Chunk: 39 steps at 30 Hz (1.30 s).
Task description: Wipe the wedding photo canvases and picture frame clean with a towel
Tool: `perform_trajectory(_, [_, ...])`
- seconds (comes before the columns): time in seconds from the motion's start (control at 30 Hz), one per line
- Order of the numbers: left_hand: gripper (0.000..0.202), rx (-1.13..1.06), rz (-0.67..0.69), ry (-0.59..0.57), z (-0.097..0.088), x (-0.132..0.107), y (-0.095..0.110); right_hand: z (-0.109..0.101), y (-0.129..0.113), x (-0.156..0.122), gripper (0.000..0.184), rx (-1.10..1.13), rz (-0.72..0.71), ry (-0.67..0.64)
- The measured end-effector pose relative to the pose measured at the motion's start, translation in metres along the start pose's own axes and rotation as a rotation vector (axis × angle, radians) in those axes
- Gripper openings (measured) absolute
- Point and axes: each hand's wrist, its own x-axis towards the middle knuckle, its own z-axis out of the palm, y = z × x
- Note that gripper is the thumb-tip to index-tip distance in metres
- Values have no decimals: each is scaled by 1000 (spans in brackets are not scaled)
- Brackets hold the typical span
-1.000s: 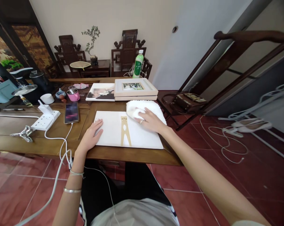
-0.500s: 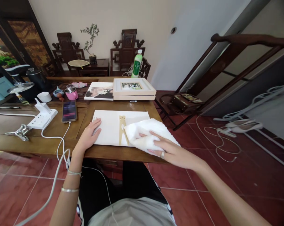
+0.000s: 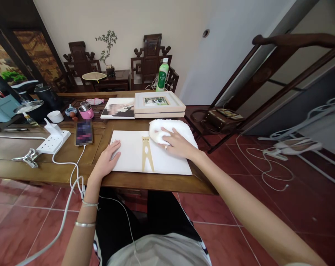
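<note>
On the wooden table [image 3: 120, 180] lies a flat white album or panel [image 3: 128, 151] with a tan, long-legged cat figure [image 3: 145, 146] down its middle. My left hand [image 3: 108, 158] rests flat on its left edge, fingers stretched out and holding nothing. A fluffy white cloth [image 3: 185, 130] is bunched under my right hand [image 3: 177, 143], which presses it onto the upper right part of the panel. The cloth covers that corner, and its far end reaches past the panel's edge. The fingertips sink partly into the pile.
Behind the panel are stacked picture frames [image 3: 159, 105], a photo print [image 3: 119, 108] and a green bottle [image 3: 163, 75]. To the left lie a phone [image 3: 84, 132], a power strip [image 3: 54, 142] with white cables, a pink mug [image 3: 86, 112] and a metal ornament [image 3: 27, 157].
My right hand has moved the cloth away from me, from the lower right to the upper right of the panel. The cat figure's lower part is uncovered; my left hand stays at the left edge.
</note>
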Motion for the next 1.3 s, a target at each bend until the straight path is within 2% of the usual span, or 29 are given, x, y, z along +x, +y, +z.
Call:
perform_trajectory(0.07, [46, -3, -3, -1, 0, 0, 1, -4, -15, -19, 21, 31, -45, -20])
perform_trajectory(0.17, [46, -8, -5, -1, 0, 0, 1, -20, -46, -55, 18, 122, -83, -99])
perform_trajectory(0.27, [47, -11, 0, 2, 1, 0, 0, -42, -74, -86, 17, 174, -38, -229])
perform_trajectory(0.37, [47, -13, 6, 4, 2, 0, -2, -54, -88, -99, 17, 182, 10, -306])
perform_trajectory(0.5, [46, -11, 6, 7, 2, 0, -3, -45, -73, -82, 18, 161, 82, -264])
perform_trajectory(0.67, [46, -7, -3, 3, 1, 0, -2, -21, -23, -27, 29, 59, 91, -104])
perform_trajectory(0.77, [46, -11, -4, 4, 0, 0, -1, -10, -2, 2, 32, 2, 82, 8])
perform_trajectory(0.9, [46, -11, -7, 2, 0, 0, 0, -1, 1, 8, 29, -46, 13, 70])
perform_trajectory(1.07, [46, -12, -1, 3, 1, 0, 0, -4, -36, -38, 20, -13, -70, -3])
perform_trajectory(1.2, [46, -16, 1, 6, 2, 0, 0, -26, -77, -86, 18, 66, -56, -135])
perform_trajectory(1.3, [46, -18, 5, 10, 2, 0, -1, -44, -95, -105, 17, 109, -3, -266])
